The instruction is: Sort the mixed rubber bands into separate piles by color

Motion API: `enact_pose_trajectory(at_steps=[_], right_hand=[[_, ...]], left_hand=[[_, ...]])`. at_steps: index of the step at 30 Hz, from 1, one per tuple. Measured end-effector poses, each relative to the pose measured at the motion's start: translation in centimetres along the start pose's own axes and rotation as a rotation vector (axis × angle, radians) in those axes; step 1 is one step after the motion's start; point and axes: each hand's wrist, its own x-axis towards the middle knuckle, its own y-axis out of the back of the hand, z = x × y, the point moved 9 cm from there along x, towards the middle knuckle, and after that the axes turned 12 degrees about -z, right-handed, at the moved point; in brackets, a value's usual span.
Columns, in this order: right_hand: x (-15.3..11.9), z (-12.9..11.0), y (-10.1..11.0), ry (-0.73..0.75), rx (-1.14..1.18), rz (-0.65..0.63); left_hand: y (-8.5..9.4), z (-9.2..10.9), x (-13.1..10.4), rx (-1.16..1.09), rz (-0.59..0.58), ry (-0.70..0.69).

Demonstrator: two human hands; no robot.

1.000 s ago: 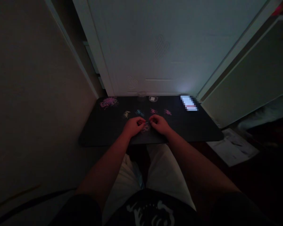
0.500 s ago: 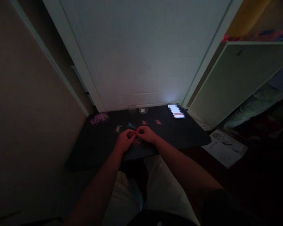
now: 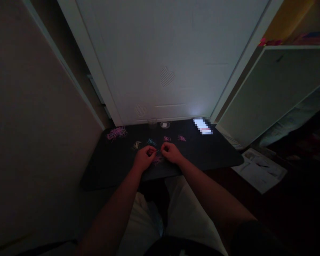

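My left hand [image 3: 144, 158] is over the dark table, thumb and fingers curled together in a pinch. Across a small gap, my right hand [image 3: 171, 153] also pinches; whatever either holds is too small and dim to name. Between and just below them lies a loose pinkish-purple pile [image 3: 157, 160] of thin strands or small bands. Beyond the hands are a blue pile [image 3: 151, 142], a pale yellow pile [image 3: 137, 145], a pink pile [image 3: 166, 138] and a magenta pile [image 3: 181, 138]. At the far left sits a larger mixed pink-purple pile [image 3: 116, 133].
The black table [image 3: 109, 167] backs against a white panel [image 3: 149, 46]. At its rear are a clear container [image 3: 152, 123], a round clear lid [image 3: 165, 125] with a white label, and a lit phone [image 3: 203, 126]. Printed papers [image 3: 258, 170] lie low on the right, beside a cabinet [image 3: 261, 89].
My hands, touching fingertip to fingertip earlier, have moved apart, leaving a small gap. More of the pile between them shows. The whole view has shifted slightly.
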Motion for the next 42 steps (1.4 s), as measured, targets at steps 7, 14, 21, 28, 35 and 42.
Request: enact_pose_trajectory(at_steps=[7,14,21,28,35,42], right_hand=[[-0.4,0.0,1.0,0.027,-0.032,0.112],[-0.8,-0.8,1.5,0.085,-0.046,0.152],[-0.7,-0.2,0.9,0.054,0.055,0.124],[-0.5,-0.4,0.1,0.063,-0.005,0.036],[-0.5,-0.1,-0.4,0.058,0.023,-0.006],[-0.6,-0.6,-0.1,0.073,0.016,0.015]], left_hand=[[0.3,0.1,0.0,-0.014,0.033,0.003],[0.4,0.3,-0.1,0.028,0.044,-0.005],[0.3,0.5,-0.1,0.020,0.037,-0.032],[0.1,0.7,-0.2,0.015,0.020,-0.043],[0.1,0.9,-0.2,0.000,0.029,-0.061],[-0.1,1.2,-0.3,-0.031,-0.002,-0.060]])
